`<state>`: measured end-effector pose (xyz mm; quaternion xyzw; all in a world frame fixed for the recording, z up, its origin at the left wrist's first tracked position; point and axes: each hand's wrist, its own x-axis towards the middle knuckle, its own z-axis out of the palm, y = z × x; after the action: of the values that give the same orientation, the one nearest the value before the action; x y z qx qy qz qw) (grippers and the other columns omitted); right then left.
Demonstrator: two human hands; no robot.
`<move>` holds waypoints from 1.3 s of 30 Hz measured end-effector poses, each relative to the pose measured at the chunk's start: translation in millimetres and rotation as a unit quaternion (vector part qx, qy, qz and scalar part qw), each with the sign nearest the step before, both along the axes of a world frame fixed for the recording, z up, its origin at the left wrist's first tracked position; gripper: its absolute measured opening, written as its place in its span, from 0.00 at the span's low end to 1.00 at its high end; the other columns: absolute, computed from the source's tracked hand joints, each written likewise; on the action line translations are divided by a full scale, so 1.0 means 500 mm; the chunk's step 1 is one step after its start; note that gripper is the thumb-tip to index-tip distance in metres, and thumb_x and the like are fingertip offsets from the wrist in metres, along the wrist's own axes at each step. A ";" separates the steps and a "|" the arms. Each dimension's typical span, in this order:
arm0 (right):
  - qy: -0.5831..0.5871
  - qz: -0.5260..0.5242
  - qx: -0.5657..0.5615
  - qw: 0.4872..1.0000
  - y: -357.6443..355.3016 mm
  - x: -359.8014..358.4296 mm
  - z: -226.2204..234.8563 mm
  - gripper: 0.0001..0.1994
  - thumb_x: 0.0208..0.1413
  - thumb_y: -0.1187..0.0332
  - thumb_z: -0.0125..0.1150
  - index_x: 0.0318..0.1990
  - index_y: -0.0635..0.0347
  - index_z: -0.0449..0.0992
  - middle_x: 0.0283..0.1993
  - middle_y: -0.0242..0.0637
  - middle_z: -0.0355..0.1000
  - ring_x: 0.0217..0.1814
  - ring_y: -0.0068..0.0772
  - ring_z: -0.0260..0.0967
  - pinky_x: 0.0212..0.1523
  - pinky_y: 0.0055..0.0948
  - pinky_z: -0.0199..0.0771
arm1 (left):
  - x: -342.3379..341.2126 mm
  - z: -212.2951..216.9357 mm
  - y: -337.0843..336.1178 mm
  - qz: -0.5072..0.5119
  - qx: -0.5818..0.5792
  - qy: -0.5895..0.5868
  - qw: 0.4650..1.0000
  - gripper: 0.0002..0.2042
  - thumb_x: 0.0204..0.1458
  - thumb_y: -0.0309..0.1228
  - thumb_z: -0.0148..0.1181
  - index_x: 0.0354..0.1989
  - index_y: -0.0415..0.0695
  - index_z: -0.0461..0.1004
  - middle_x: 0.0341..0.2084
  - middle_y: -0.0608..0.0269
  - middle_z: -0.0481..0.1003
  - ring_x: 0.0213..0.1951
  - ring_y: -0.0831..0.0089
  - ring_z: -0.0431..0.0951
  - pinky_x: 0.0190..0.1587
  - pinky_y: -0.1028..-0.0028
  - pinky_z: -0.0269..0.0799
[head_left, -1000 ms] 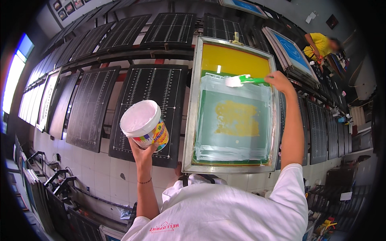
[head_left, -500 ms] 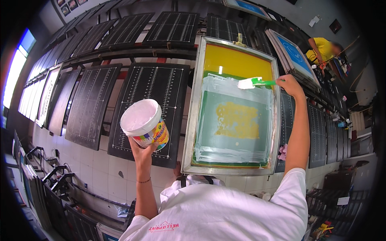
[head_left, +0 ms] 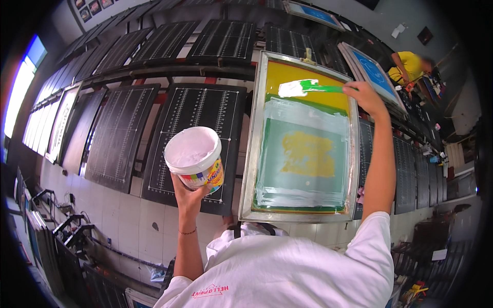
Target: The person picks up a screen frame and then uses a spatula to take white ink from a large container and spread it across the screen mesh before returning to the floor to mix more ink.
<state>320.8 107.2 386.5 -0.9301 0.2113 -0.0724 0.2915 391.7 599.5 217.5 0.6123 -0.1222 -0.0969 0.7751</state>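
My left hand is closed round the lower part of a white tub with a colourful label. Tilted toward me, the tub shows pale ink inside. A green spatula is gripped by its handle end in my right hand. Thick white ink coats the spatula's blade, which is above the yellow far part of a screen printing frame. Whitish ink lies in streaks over the green mesh, with a yellowish patch in its middle. Whether the blade touches the mesh, I cannot tell.
Black printing boards with white ruled marks stand in rows to the left and beyond. At the far right, framed blue screens lean near a person in yellow. A tiled floor shows at the lower left.
The spatula in my right hand has moved away from me and to the left, from the ink band to the yellow part. The tub has shifted slightly right.
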 end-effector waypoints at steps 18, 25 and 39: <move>0.110 -0.123 -0.230 0.959 0.447 -0.549 0.332 0.11 0.52 0.64 0.63 0.39 0.60 0.80 0.32 0.43 0.77 0.32 0.46 0.75 0.33 0.36 0.72 | -0.177 0.114 -0.382 -0.390 0.057 -0.308 0.866 0.46 0.24 0.37 0.76 0.56 0.32 0.60 0.44 0.50 0.64 0.50 0.54 0.63 0.56 0.59 0.58; 0.121 -0.224 -0.279 0.926 0.489 -0.717 0.310 0.11 0.49 0.62 0.62 0.38 0.55 0.80 0.32 0.37 0.75 0.35 0.44 0.74 0.34 0.39 0.72 | -0.361 0.155 -0.479 -0.497 0.048 -0.335 0.799 0.43 0.28 0.36 0.79 0.52 0.32 0.60 0.46 0.51 0.67 0.49 0.63 0.69 0.53 0.66 0.65; 0.039 -0.320 -0.333 0.886 0.278 -1.064 0.262 0.08 0.51 0.71 0.62 0.39 0.60 0.79 0.28 0.40 0.67 0.30 0.41 0.71 0.30 0.36 0.66 | -0.703 0.126 -0.752 -0.498 0.002 -0.291 0.817 0.47 0.27 0.39 0.75 0.57 0.31 0.57 0.49 0.48 0.62 0.54 0.55 0.61 0.58 0.60 0.58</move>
<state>-211.4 246.2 517.6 -0.8562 0.4724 -0.1921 -0.0831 40.1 223.4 280.6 0.4689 -0.6300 -0.2876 0.5482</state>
